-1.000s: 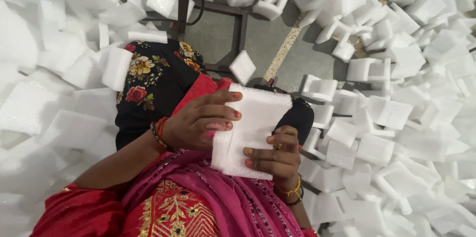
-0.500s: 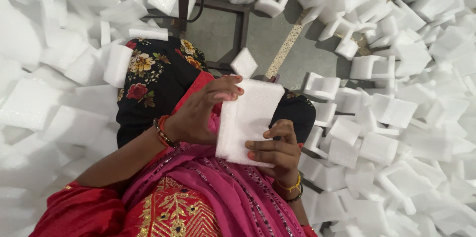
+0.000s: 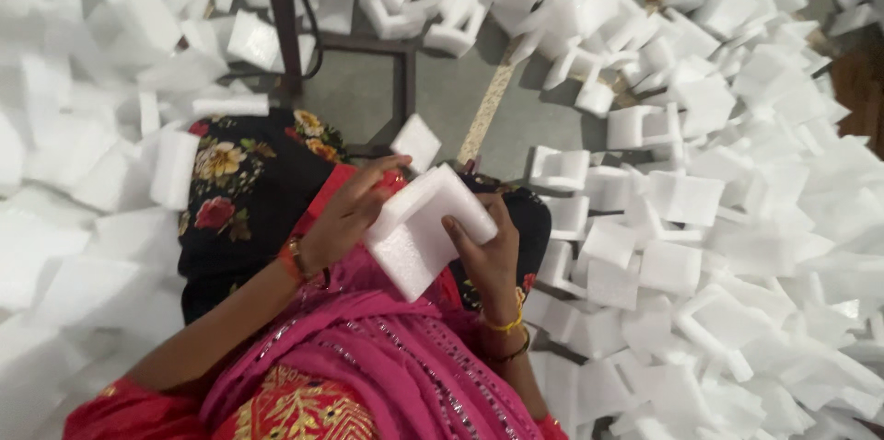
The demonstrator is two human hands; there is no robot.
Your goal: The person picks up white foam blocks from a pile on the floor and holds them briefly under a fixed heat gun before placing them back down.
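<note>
On the left, a heap of loose white foam blocks [image 3: 83, 127] covers the floor beside the person's black floral-print trouser leg [image 3: 235, 191]. A dark metal frame leg [image 3: 281, 21] rises behind it. The left hand [image 3: 345, 214] comes in from the lower left, an orange bangle at the wrist, its fingers [image 3: 382, 168] laid over the top left edge of a thick, square white foam pad [image 3: 425, 228] held over the lap, tilted with one corner down. The right hand [image 3: 488, 251] grips the pad's right edge, thumb pressed on its face, the other fingers wrapped behind. Both hands are closed on the pad.

By the look of it, the pad is being turned or checked in hand; any next move would call for a firm two-handed hold, since the foam is light and bends easily.

To the right, a pile of notched white foam corner pieces [image 3: 700, 219] spreads to the frame's edge. The pad's back face and the right hand's fingers behind it are hidden, and the pink embroidered garment [image 3: 368, 366] is cut off below.
</note>
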